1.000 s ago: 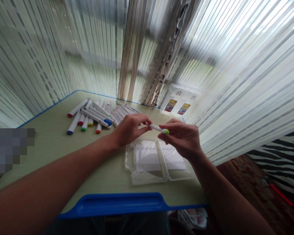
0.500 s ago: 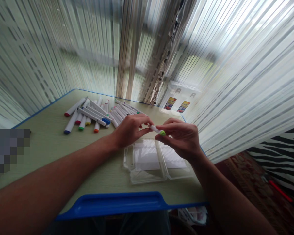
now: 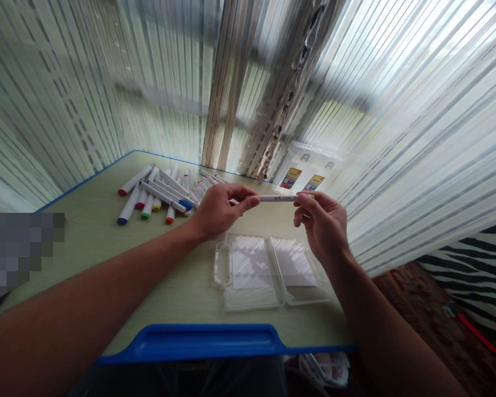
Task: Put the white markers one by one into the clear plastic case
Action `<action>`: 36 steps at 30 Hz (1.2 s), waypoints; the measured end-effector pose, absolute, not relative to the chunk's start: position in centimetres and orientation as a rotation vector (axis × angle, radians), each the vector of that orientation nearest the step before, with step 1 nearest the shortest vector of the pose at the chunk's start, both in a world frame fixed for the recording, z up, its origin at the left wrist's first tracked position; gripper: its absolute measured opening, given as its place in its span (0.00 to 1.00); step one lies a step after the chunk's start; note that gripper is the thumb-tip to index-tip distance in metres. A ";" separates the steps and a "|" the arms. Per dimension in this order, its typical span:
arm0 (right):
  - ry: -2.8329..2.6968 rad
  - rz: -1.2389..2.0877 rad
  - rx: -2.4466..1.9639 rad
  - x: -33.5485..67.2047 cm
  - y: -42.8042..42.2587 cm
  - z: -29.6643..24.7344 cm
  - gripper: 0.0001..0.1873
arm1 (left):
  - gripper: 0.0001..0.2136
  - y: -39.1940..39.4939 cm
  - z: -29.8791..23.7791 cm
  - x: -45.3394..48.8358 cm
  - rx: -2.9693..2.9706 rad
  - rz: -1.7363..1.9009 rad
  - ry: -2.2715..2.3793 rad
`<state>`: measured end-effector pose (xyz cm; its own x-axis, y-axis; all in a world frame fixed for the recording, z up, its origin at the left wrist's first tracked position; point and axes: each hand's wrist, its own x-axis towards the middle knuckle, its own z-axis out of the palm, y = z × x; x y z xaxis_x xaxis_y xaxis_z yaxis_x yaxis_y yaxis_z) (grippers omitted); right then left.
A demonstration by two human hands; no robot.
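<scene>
A white marker with a green end is stretched level between my two hands, above the table. My left hand pinches its left end between thumb and fingers. At the green end, my right hand grips it the same way. Beneath them an opened clear plastic case lies flat on the table, with white paper in or under its two halves. To the left of my hands several white markers with coloured ends lie in a loose pile, the rightmost partly hidden behind my left hand.
The table has a blue edge and a blue tray at its front. A clear container with two labels stands at the back right. String curtains hang close behind the table. Pixelated blocks cover the left side.
The marker has turned from pointing toward me to lying level across. My right hand has risen and moved slightly right; my left hand still holds the other end.
</scene>
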<state>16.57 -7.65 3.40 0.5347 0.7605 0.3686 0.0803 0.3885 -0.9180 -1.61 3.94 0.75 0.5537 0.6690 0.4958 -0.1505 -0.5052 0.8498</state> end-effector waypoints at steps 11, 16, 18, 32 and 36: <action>-1.059 0.896 -1.237 16.3 -7.9 3.2 0.11 | 0.06 3.9 1.5 -1.7 1.413 1.080 0.466; -1.163 1.126 -1.277 15.7 -8.2 3.0 0.13 | 0.07 3.4 1.8 -1.7 1.498 1.008 0.449; -1.181 1.188 -1.282 15.5 -8.2 2.9 0.17 | 0.08 3.1 1.8 -1.7 1.555 0.974 0.442; -1.239 1.367 -1.140 14.9 -8.6 2.7 0.30 | 0.11 2.9 1.5 -1.7 1.864 0.964 0.461; -1.260 1.373 -1.178 14.6 -8.9 2.8 0.29 | 0.06 4.3 1.4 -2.4 2.241 0.927 0.569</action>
<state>14.62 -8.89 2.84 -0.1376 0.9880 -0.0696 -0.0153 -0.0724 -0.9973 -2.41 4.35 1.38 0.6578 0.5944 0.4626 0.1441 -0.7021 0.6973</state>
